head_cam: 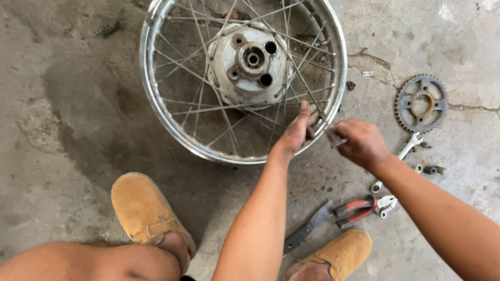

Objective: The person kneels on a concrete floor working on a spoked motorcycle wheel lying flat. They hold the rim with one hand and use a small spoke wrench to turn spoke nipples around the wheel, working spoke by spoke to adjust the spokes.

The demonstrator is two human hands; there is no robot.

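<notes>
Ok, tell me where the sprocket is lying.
In the head view the sprocket lies flat on the concrete floor at the upper right, right of the spoked wheel, just above a spanner and beyond the right hand.

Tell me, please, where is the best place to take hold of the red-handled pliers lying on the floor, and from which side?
Grip the pliers by the two red handles, which lie close together and point left toward the tan shoe. Coming from above seems best, since they lie flat on the concrete floor. Avoid the metal jaw end on the right, which lies close to a spanner.
</notes>
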